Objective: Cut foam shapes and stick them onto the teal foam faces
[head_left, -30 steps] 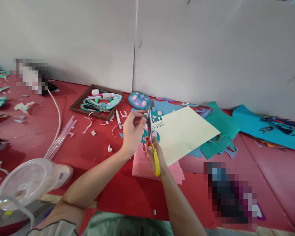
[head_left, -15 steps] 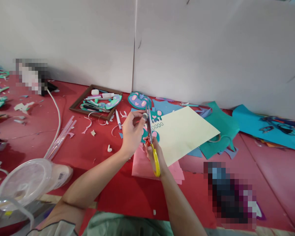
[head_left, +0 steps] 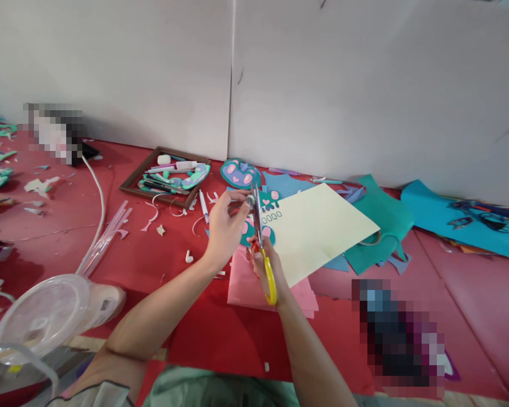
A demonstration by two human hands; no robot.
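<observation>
My right hand (head_left: 272,260) grips the scissors (head_left: 270,280) by their yellow handle, blades pointing away from me and nearly closed. Close to the blade tips, my left hand (head_left: 225,229) pinches a small pale piece (head_left: 250,200) between thumb and fingertips. Whether the blades touch that piece, I cannot tell. Just right of the scissors lies a cream sheet (head_left: 322,232) with several small ovals drawn along its left edge. Teal cutouts (head_left: 268,234) with pink spots show behind the hands, partly hidden. Pink sheets (head_left: 244,285) lie under my right hand.
A brown tray (head_left: 129,182) of pens and cutters stands at the back, beside a purple and teal cutout (head_left: 241,173). Clear straws (head_left: 110,234) and a lidded tub (head_left: 42,316) are at left. Teal sheets (head_left: 379,215) lie right. Paper scraps dot the red table (head_left: 152,277).
My left hand has shifted very slightly left, showing more of the teal cutout behind it. The scissors and my right hand look almost unmoved.
</observation>
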